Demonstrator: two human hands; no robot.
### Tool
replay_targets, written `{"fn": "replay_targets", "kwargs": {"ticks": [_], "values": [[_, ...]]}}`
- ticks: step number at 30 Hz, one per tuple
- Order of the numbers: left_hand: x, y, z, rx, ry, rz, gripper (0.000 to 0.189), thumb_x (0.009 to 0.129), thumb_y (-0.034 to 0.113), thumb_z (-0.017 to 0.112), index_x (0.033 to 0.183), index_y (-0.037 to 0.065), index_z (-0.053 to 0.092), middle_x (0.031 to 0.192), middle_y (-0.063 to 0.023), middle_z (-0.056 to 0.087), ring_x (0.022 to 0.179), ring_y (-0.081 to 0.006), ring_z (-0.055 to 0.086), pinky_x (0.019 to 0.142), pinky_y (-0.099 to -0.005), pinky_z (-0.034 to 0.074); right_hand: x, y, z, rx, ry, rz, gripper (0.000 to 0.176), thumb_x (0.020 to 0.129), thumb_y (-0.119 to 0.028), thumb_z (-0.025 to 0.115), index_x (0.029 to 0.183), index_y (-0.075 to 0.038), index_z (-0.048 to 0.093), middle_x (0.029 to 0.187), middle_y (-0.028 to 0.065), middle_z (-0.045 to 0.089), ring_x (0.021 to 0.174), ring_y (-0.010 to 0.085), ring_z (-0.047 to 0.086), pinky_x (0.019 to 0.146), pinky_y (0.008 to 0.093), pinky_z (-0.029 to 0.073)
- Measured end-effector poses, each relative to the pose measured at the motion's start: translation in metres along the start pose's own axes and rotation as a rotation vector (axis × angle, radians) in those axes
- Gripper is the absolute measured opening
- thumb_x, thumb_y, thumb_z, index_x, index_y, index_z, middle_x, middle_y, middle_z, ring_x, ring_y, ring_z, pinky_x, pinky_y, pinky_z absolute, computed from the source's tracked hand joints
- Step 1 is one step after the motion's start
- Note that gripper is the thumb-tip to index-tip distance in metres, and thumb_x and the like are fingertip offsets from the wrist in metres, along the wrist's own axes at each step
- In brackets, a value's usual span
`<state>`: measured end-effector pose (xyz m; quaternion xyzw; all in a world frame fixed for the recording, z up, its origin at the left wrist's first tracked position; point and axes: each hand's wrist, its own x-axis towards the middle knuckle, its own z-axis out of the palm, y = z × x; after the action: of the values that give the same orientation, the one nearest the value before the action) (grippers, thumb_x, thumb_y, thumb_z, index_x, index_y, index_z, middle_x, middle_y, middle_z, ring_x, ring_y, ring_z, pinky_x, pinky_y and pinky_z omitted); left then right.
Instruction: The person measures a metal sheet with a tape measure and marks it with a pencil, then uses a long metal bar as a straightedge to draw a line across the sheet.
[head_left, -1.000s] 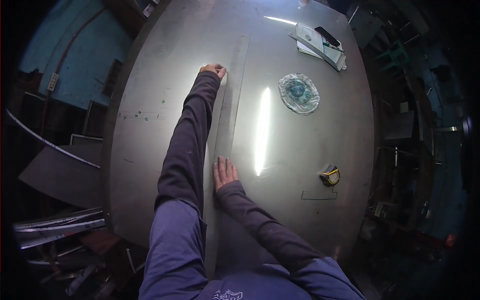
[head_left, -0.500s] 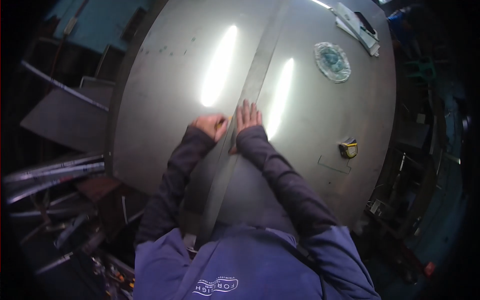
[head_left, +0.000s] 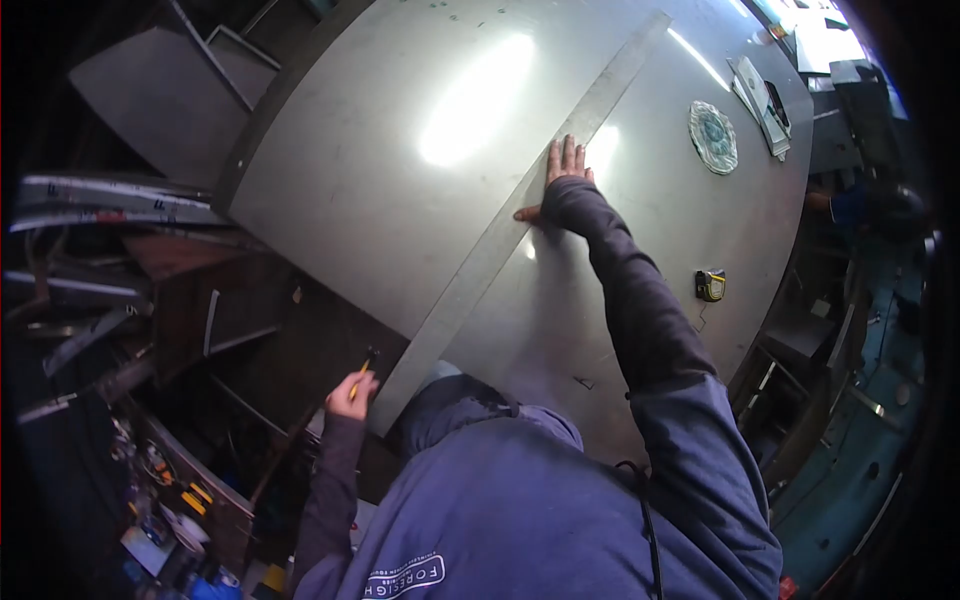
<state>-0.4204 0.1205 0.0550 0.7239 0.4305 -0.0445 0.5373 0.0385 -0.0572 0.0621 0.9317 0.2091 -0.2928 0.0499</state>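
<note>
A long flat metal strip [head_left: 470, 270] lies diagonally across a large metal sheet [head_left: 350, 190]. My right hand [head_left: 562, 180] presses on the strip with its fingers spread, the thumb on the strip's near side. Off the sheet's lower left edge, my left hand [head_left: 352, 394] is closed around a thin yellow marking tool [head_left: 359, 380], near the strip's lower end. On the right part of the sheet sits a black and yellow tape measure [head_left: 710, 286].
A round plastic-wrapped item [head_left: 713, 137] and a stack of papers [head_left: 760, 110] with a dark object lie at the upper right. Metal pieces [head_left: 110, 200] fill the left side. Beyond the right edge, a person's arm [head_left: 840, 205] shows. Tools lie at the lower left.
My left hand has moved from the strip's middle down and left, off the sheet, with the yellow tool. My right hand is farther up the strip in view. The camera view has shifted.
</note>
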Motion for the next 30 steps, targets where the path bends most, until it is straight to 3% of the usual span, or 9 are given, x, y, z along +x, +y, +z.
{"fn": "replay_targets", "kwargs": {"ticks": [3,4,7,10,16,30], "values": [[0.03,-0.009,0.056,-0.053,0.019,0.197,0.024,0.083,0.021,0.069,0.095,0.0,0.067,0.076,-0.0075,0.068,0.072,-0.0117,0.064,0.068,-0.0268,0.051,0.0,0.007,0.006,0.022,0.053,-0.037,0.143,0.047,-0.066,0.079,0.147,-0.007,-0.004,0.152,0.0209,-0.009,0.141,0.0375,-0.004,0.112,0.0527,0.01],[0.032,-0.001,0.066,-0.02,-0.033,0.146,0.026,0.082,0.024,0.069,0.095,0.001,0.067,0.078,-0.0076,0.069,0.074,-0.0125,0.065,0.069,-0.0264,0.05,0.0,0.013,0.012,0.038,0.128,-0.064,0.138,0.049,-0.067,0.078,0.148,-0.009,0.0,0.153,0.0192,-0.006,0.141,0.0372,-0.003,0.112,0.0523,0.011],[0.031,0.002,0.087,0.022,-0.037,0.111,0.031,0.079,0.028,0.072,0.096,0.001,0.067,0.082,-0.0084,0.069,0.075,-0.0127,0.065,0.071,-0.0266,0.05,0.003,0.039,0.037,0.197,0.423,-0.189,0.101,0.066,-0.058,0.072,0.144,-0.013,0.027,0.151,0.022,0.013,0.14,0.0389,0.009,0.112,0.049,0.015],[0.025,-0.01,0.103,-0.03,0.016,0.146,0.03,0.078,0.025,0.073,0.096,0.002,0.068,0.083,-0.0083,0.07,0.076,-0.0127,0.065,0.072,-0.0269,0.05,0.001,0.061,0.068,0.255,0.687,-0.145,0.074,0.072,-0.048,0.071,0.135,-0.019,0.044,0.148,0.0231,0.021,0.137,0.0403,0.018,0.112,0.0475,0.018],[0.026,0.004,0.093,-0.201,0.048,0.08,0.024,0.079,0.02,0.073,0.095,0.002,0.069,0.086,-0.0054,0.07,0.08,-0.0101,0.063,0.074,-0.0245,0.05,-0.009,0.053,0.067,0.153,0.749,-0.166,0.072,0.076,-0.049,0.065,0.138,-0.02,0.041,0.147,0.0136,0.029,0.138,0.0342,0.02,0.112,0.0474,0.016],[0.036,0.001,0.089,-0.206,0.006,0.038,0.021,0.077,0.017,0.074,0.091,0.003,0.068,0.08,-0.0029,0.068,0.075,-0.0083,0.061,0.071,-0.0232,0.049,-0.009,0.052,0.065,0.158,0.736,-0.158,0.075,0.075,-0.053,0.064,0.139,-0.021,0.04,0.148,0.0125,0.029,0.139,0.0324,0.02,0.112,0.0484,0.011]]}}
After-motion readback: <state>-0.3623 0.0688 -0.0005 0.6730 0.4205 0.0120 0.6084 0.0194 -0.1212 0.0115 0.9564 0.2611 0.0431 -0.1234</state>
